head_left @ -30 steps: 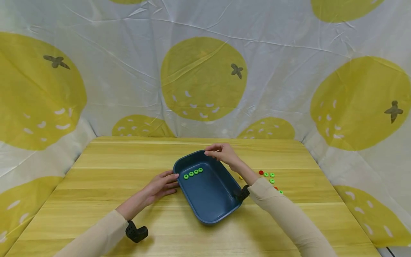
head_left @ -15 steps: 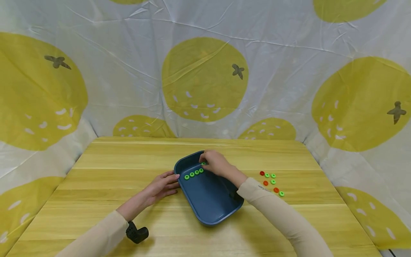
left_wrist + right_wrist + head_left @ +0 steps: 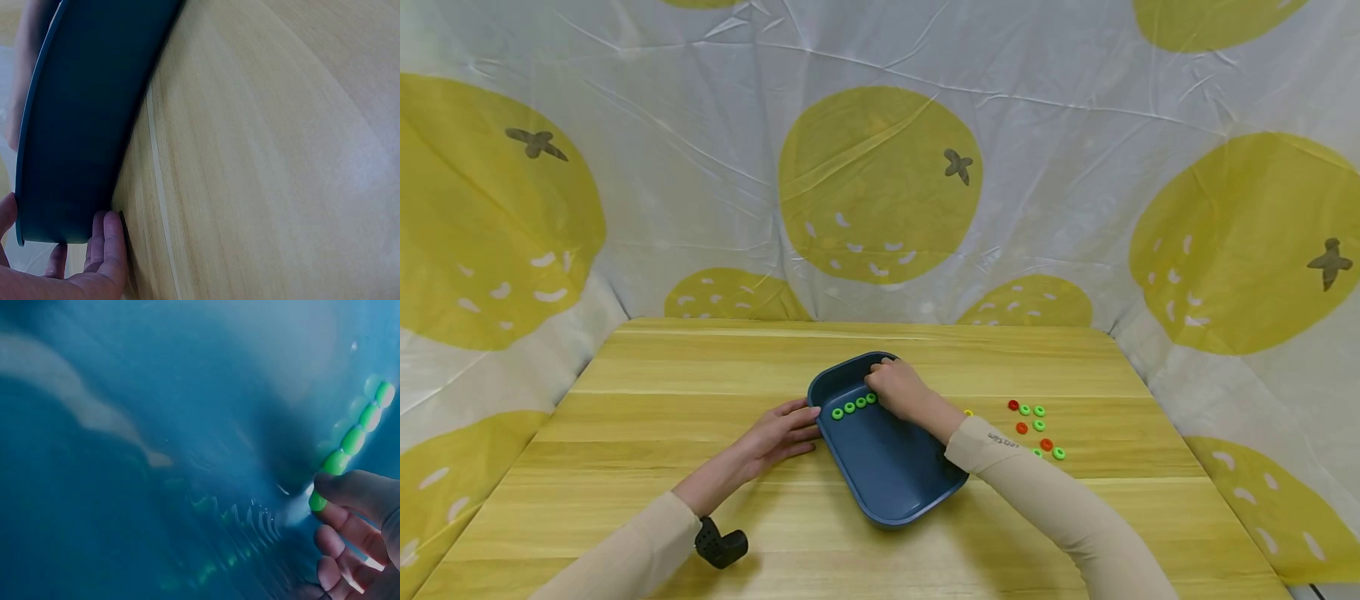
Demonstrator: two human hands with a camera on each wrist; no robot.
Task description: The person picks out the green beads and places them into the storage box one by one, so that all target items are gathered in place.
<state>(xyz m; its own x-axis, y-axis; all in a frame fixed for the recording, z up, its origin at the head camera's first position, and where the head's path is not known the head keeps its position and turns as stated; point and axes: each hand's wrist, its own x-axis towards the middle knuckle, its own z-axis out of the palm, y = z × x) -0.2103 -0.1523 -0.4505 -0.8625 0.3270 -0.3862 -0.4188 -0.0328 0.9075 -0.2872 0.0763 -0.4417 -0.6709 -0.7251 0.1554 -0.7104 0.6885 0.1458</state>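
A dark blue rectangular tray (image 3: 891, 487) stands at an angle on the table. Inside, along its far left end, runs a row of small green rings (image 3: 849, 407). My right hand (image 3: 904, 390) reaches into the far corner. In the right wrist view its thumb and finger pinch another green ring (image 3: 317, 501) at the near end of that row. My left hand (image 3: 781, 432) rests against the tray's left corner. Its fairly straight fingers (image 3: 114, 244) touch the outer wall near the bottom, with the thumb by the rim.
Right of the tray lie loose rings: a dark red ring (image 3: 1013, 405), an orange ring (image 3: 1047, 445) and several green ones. A yellow ring (image 3: 968, 413) is partly hidden by my right arm. A lemon-printed cloth (image 3: 880, 183) hangs behind the wooden table (image 3: 722, 375).
My right hand has come from the tray's far rim down inside it with a green ring, to the end of the row. The left hand stays in place.
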